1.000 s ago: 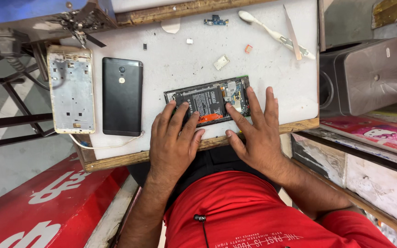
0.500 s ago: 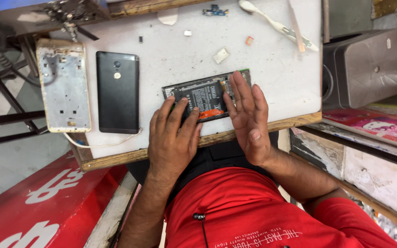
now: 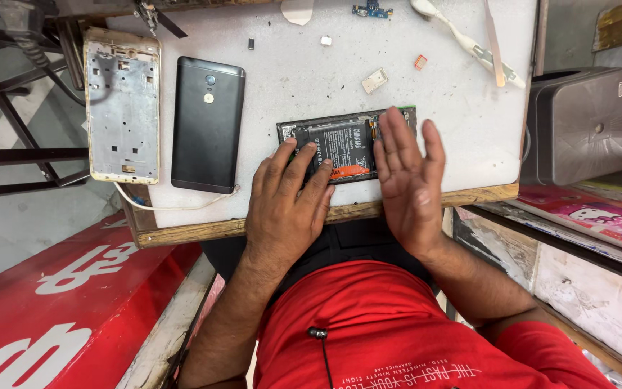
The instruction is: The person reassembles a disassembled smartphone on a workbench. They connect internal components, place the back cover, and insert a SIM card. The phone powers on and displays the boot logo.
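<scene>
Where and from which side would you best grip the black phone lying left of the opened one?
Probably by its two long edges, coming straight down from above. The black phone lies flat, back up, on the white table, so only its thin sides offer purchase. The metal frame sits close on its left, so pinching nearer the lower end, where a cable curves by, seems freest.

A small white worktop (image 3: 412,122) with a worn wooden front edge (image 3: 196,230) stands over a grey concrete floor (image 3: 8,216). A red painted panel (image 3: 59,302) lies lower left, a dark metal frame (image 3: 23,155) beyond, a silvery box (image 3: 584,126) at right
</scene>
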